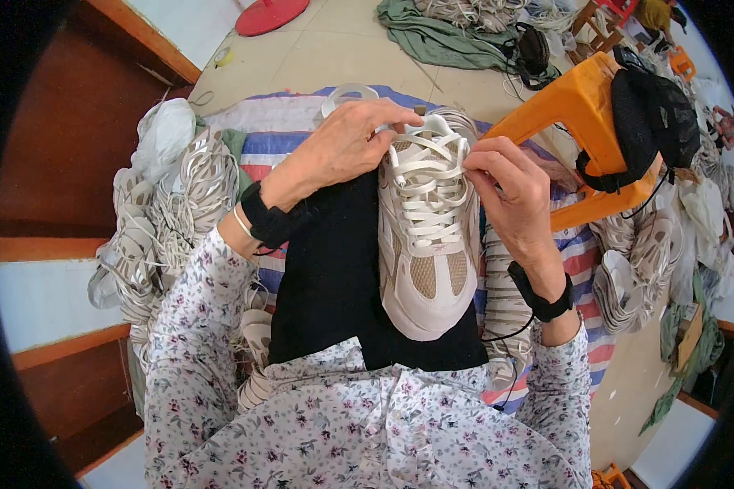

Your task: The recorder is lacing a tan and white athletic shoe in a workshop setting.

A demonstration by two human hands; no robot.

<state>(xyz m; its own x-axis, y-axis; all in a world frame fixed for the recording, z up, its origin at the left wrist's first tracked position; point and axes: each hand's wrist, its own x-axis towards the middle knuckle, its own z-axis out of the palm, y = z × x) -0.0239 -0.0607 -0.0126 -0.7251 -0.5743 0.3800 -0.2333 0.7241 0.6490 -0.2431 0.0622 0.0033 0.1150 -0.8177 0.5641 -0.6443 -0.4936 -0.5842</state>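
A beige and white sneaker [428, 281] with mesh panels lies on my black-covered lap, toe toward me. White shoelaces [429, 200] cross its tongue in several rows. My left hand [355, 140] is closed at the upper left of the opening, index finger over the collar and thumb by the eyelets; whether it also has a lace is hidden. At the upper right eyelets, my right hand [510, 183] pinches with thumb and forefinger at the lace's edge. Each wrist wears a black band.
Piles of similar sneakers lie left [134, 220] and right [636, 269]. An orange plastic stool [559, 110] with a black mesh bag [656, 114] on it stands at the right. A striped sheet [269, 145] spreads beneath. Green cloth [440, 41] lies farther off.
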